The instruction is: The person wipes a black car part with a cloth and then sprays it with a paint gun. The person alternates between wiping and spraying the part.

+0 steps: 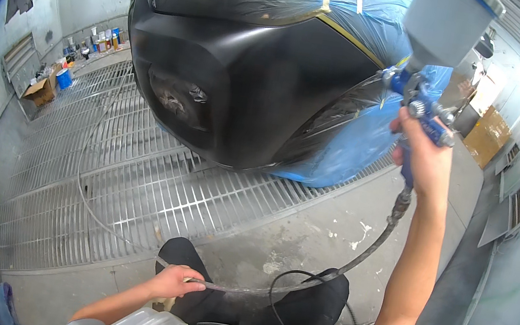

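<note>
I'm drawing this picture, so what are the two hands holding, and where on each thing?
The right hand holds the blue spray gun by its handle. The left hand holds the hose partway along its length.

- No lettering, number or sign is legible in the booth.
- A pale marking, too small to make out, stands on the blue body of the spray gun (414, 88) in the person's right hand (427, 158).
- Bottles and cans (104, 39) by the left-hand wall show patches of colour, too tiny to tell as labels.
- The blue bucket (64, 78), the cardboard box (41, 91) beside it and the brown cardboard sheet (487, 136) at right appear too small for print to be read.
</note>
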### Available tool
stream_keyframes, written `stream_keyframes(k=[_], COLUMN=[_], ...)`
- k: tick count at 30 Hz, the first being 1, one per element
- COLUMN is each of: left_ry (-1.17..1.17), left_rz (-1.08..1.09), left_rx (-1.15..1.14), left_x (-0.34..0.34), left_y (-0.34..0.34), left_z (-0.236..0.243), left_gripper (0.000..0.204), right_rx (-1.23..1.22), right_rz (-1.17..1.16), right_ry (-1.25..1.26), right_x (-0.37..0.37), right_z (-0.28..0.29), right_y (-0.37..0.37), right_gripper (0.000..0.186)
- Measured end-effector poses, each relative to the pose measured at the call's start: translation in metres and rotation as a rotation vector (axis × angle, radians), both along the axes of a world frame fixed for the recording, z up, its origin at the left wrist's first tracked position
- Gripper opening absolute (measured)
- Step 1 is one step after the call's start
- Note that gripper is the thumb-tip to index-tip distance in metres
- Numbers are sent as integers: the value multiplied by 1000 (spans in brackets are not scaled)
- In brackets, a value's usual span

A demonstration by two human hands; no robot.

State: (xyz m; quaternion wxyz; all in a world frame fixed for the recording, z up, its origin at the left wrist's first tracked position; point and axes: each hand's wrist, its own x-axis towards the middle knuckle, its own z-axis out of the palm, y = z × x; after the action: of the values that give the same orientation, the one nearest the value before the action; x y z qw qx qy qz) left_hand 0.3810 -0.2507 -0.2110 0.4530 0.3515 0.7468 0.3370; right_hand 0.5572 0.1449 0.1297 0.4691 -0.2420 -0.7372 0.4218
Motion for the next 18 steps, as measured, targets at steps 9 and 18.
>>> stream_keyframes(k=[9, 18], left_ry=[-67, -76], left_rz=[-96, -287], left_rx=[29, -34], left_x=[2, -10], left_y=[-15, -39], left_z=[7, 7], left_gripper=[33, 33], right_rx=[55, -22], right_rz=[-308, 171], right_ry=[61, 32], right_x=[12, -67], right_z=[21, 37], right_y=[0, -89], right_gripper=[26, 31])
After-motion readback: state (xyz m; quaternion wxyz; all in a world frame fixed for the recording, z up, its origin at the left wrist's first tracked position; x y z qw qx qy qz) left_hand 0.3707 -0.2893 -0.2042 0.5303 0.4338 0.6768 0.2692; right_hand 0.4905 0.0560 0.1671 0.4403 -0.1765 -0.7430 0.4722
